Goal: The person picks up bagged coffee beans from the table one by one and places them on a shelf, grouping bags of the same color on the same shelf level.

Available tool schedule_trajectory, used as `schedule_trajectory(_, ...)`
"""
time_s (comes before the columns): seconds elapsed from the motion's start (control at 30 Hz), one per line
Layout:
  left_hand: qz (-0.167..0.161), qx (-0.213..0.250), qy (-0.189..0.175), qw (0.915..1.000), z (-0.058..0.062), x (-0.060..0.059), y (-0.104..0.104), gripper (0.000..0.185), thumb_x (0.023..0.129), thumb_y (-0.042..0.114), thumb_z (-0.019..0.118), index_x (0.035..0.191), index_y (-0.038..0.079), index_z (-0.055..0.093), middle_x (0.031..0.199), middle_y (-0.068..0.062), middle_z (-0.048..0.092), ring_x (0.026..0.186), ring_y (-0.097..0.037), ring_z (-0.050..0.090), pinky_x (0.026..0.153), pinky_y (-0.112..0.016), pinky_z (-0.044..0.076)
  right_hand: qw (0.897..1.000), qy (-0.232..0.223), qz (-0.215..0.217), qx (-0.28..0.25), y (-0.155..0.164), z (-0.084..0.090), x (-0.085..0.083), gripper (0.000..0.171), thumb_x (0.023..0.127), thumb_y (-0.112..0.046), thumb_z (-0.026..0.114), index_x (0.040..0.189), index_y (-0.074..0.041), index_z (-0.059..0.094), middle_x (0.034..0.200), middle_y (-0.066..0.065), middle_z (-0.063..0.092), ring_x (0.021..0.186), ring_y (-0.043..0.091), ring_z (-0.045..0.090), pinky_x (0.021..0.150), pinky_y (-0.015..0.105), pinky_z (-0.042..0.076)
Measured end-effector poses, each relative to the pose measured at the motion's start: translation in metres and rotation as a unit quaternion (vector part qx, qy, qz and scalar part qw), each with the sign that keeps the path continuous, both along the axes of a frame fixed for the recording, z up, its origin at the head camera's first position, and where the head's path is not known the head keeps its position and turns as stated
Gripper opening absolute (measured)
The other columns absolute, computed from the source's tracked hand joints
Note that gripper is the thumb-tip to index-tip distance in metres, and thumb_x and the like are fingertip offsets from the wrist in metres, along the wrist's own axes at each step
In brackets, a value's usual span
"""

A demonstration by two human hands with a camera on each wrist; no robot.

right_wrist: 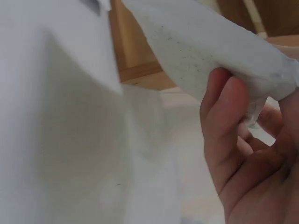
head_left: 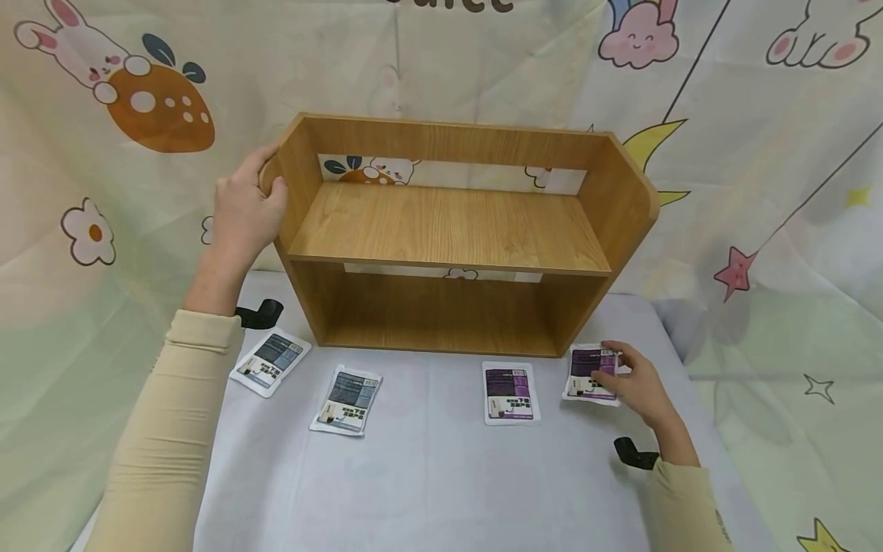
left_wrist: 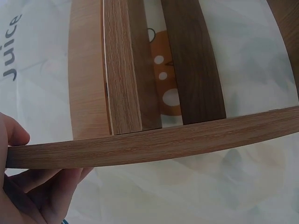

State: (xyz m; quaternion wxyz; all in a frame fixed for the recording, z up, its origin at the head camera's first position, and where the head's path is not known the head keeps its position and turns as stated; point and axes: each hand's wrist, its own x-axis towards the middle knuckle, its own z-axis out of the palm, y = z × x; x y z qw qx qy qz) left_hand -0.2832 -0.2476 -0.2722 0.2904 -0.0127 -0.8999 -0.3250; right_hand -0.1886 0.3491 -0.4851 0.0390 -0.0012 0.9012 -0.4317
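Right hand has its fingers curled round the right edge of a purple-label pouch, pinching it; the right wrist view shows the pouch lifted at that edge, its white back draped over the fingertips. Rest of the pouch lies on the tabletop, just in front of the wooden shelf unit.

Handling, as a guess: pouch looks light, thin, floppy — bends where it's lifted, so it'll sag if held by one corner. Film prob. a bit slick. Better to pinch an edge w/ thumb on top, or slide fingers further under.

Left hand grips the shelf unit's left side panel near the top, thumb on the inner face, fingers wrapped behind; left wrist view shows the panel edge across the palm. Unit looks stiff, prob. heavier; the grip seems to steady it.

Hard to make out: label text too small. Pouch contents not visible. Right thumb hidden in wrist view. Three more pouches lie away from the fingers: a second purple pouch just beside, two dark-label pouches well left.
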Motion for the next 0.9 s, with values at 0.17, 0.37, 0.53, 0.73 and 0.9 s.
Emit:
schedule_trajectory(0.17,0.006,-0.009,0.006,0.9999,0.0,0.0,0.001,0.049,0.098,0.028,0.043,0.147,0.029,0.045,0.131,-0.009,0.06,0.101,-0.026,0.066,0.071,-0.042,0.057,1.0,-0.007,0.006,0.016,-0.004,0.014,0.01,0.069,0.087,-0.026,0.074,0.144,-0.007,0.041,0.113,0.022,0.048,0.09,0.033,0.056,0.064,0.032,0.053)
schedule_trajectory(0.37,0.013,-0.015,0.01,0.9998,0.0,0.0,0.0,0.049,0.097,0.029,0.042,0.146,0.029,0.045,0.126,-0.009,0.063,0.069,-0.024,0.067,0.04,-0.024,0.04,0.998,-0.008,0.047,-0.031,-0.018,0.031,0.023,0.066,0.087,-0.023,0.074,0.143,-0.008,0.043,0.111,0.023,0.052,0.081,0.033,0.06,0.062,0.034,0.054)
schedule_trajectory(0.53,0.019,-0.018,0.018,0.9995,0.001,0.0,-0.001,0.049,0.097,0.027,0.042,0.146,0.027,0.046,0.127,-0.007,0.063,0.052,-0.025,0.056,0.036,-0.024,0.032,0.995,0.016,0.079,-0.063,-0.038,0.048,0.025,0.064,0.086,-0.019,0.075,0.142,-0.009,0.044,0.109,0.022,0.053,0.072,0.031,0.063,0.059,0.035,0.056)
schedule_trajectory(0.73,0.018,-0.015,0.013,0.9996,0.001,0.001,0.0,0.049,0.098,0.028,0.042,0.146,0.027,0.045,0.131,-0.007,0.06,0.074,-0.025,0.068,0.038,-0.022,0.037,0.99,0.03,0.102,-0.093,-0.06,0.071,0.025,0.063,0.086,-0.017,0.075,0.141,-0.01,0.045,0.116,0.02,0.053,0.068,0.032,0.065,0.058,0.038,0.057)
schedule_trajectory(0.9,0.017,-0.02,0.028,0.9992,-0.001,0.0,0.0,0.048,0.097,0.027,0.043,0.145,0.026,0.048,0.126,-0.008,0.063,0.054,-0.021,0.06,0.036,-0.024,0.033,0.981,0.055,0.133,-0.129,-0.078,0.089,0.021,0.062,0.086,-0.009,0.074,0.141,-0.009,0.046,0.117,0.02,0.053,0.067,0.032,0.065,0.056,0.033,0.055)
